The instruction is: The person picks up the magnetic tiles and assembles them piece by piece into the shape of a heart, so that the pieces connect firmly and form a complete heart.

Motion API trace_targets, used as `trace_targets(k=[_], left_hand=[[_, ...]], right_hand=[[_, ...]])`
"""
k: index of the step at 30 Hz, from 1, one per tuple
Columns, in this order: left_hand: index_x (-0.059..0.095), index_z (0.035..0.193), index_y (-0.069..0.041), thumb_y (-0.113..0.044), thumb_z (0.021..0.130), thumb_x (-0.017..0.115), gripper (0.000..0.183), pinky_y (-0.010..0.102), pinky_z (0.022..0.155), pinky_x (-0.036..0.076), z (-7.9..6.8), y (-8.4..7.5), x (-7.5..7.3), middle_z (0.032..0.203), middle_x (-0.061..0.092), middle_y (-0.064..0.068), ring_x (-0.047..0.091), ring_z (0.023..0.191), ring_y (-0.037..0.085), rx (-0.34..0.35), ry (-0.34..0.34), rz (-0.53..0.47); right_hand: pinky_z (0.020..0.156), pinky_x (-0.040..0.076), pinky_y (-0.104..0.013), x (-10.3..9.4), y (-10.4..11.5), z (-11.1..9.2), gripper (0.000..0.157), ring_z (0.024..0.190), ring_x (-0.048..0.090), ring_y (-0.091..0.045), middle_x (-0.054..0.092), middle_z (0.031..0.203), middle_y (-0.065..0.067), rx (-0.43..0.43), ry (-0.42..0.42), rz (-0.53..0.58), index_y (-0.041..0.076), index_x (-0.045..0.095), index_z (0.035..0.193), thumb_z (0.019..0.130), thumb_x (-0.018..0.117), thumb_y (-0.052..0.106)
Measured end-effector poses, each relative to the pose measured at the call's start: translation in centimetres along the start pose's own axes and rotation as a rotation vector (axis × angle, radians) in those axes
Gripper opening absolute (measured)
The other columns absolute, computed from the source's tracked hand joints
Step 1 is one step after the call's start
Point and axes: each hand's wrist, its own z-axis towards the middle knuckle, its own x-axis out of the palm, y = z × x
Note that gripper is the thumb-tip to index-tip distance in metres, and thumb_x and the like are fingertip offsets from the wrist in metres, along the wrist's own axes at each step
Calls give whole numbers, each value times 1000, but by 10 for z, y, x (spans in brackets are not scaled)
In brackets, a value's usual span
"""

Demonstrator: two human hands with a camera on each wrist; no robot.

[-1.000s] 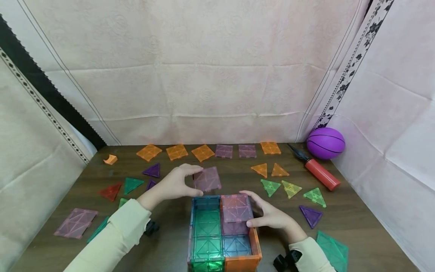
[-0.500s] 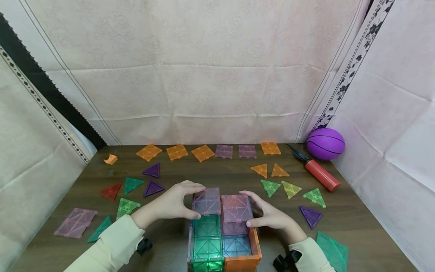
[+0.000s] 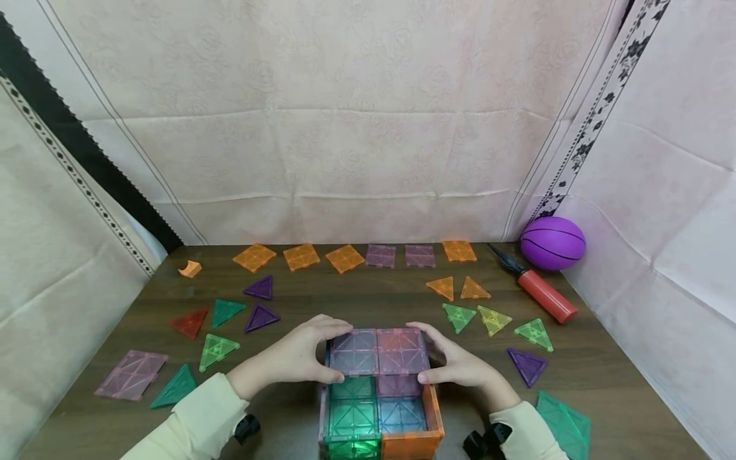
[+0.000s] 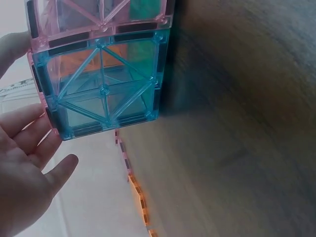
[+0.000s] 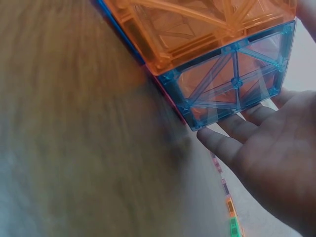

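Note:
A box of see-through magnetic tiles (image 3: 409,443) stands near the table's front, green at left and orange at front right. My left hand (image 3: 287,358) pinches a lilac magnetic tile (image 3: 353,352) by its far and near edges, flat on the box's back left corner. Beside it lies a pink tile (image 3: 402,351), which my right hand (image 3: 462,364) holds at the back right, thumb on its near edge. The left wrist view shows a blue side wall (image 4: 104,94) by loosely bent fingers. In the right wrist view, fingertips (image 5: 212,138) touch another blue wall (image 5: 237,81).
Triangular tiles, such as a purple one (image 3: 262,317) and a yellow one (image 3: 493,319), lie on both sides. Orange squares (image 3: 345,259) line the back. A red hand pump (image 3: 546,296) and a purple ball (image 3: 552,243) are at right, a large green tile (image 3: 563,421) front right.
My left hand has brought the lilac tile from behind the box down toward me, onto its back left corner, level with the pink tile. My right hand has stayed in place.

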Motion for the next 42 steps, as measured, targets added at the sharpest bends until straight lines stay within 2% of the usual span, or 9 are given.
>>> trace_targets(k=[6, 13, 17, 22, 24, 27, 29, 35, 42], left_hand=[[46, 143, -8, -41, 79, 78, 79, 58, 101, 38, -13, 6, -5, 144, 45, 13, 42, 132, 33, -35, -57, -81], [50, 139, -8, -32, 80, 79, 70, 62, 97, 39, -55, 30, -29, 140, 50, 16, 47, 126, 39, -68, -357, -2], [45, 142, -7, -27, 82, 78, 72, 65, 96, 35, -93, 47, -46, 140, 48, 19, 45, 125, 40, -205, -490, 9], [34, 148, -5, -28, 86, 75, 78, 30, 85, 47, -150, 79, -68, 141, 43, 26, 53, 108, 16, -414, -612, 60], [25, 151, -3, -29, 89, 71, 82, 32, 92, 45, -174, 95, -75, 144, 36, 31, 51, 114, 22, -488, -633, 40], [9, 153, 2, -31, 93, 65, 88, 61, 103, 30, -205, 118, -83, 147, 21, 40, 38, 127, 48, -582, -620, -4], [4, 151, 7, -32, 94, 63, 91, 73, 101, 12, -220, 132, -84, 145, 17, 44, 14, 132, 60, -616, -613, 3], [-3, 145, 17, -35, 95, 59, 95, 76, 95, 15, -243, 159, -88, 139, 12, 51, 12, 124, 69, -689, -481, -8], [-7, 146, 14, -44, 96, 54, 98, 75, 91, 25, -244, 171, -92, 142, 8, 49, 15, 123, 68, -775, -314, -27]], right_hand=[[103, 32, -18, 0, 0, 0, 86, 130, 37, -1, 31, 149, -22, 8, -1, 6, 3, 14, 151, 88, 69, 25], [103, 32, -18, 0, -3, 0, 84, 131, 37, -1, 32, 149, -21, -1, 1, -5, 5, 16, 151, 88, 69, 24], [103, 33, -19, 0, -3, 1, 83, 130, 39, -3, 33, 147, -22, -4, 5, 17, 7, 17, 151, 89, 69, 24], [103, 34, -19, 0, -3, 1, 83, 129, 41, -5, 34, 147, -22, -3, 13, 39, 5, 15, 151, 89, 68, 24], [103, 34, -20, 0, -3, 1, 84, 129, 41, -5, 33, 147, -23, -8, 16, 41, 3, 14, 151, 90, 68, 23], [103, 34, -20, -1, -4, 0, 84, 129, 41, -5, 33, 146, -24, -18, 15, 38, 2, 14, 151, 90, 68, 22], [102, 34, -20, -1, -4, 0, 84, 129, 40, -5, 32, 146, -24, -22, 12, 36, 2, 14, 151, 90, 68, 22], [103, 34, -19, -2, -4, -1, 85, 130, 39, -3, 31, 148, -25, -19, 12, 36, 1, 13, 151, 90, 68, 21], [103, 34, -20, 0, -4, 0, 83, 129, 40, -5, 33, 147, -23, -18, 10, 23, 4, 16, 151, 89, 68, 22]])
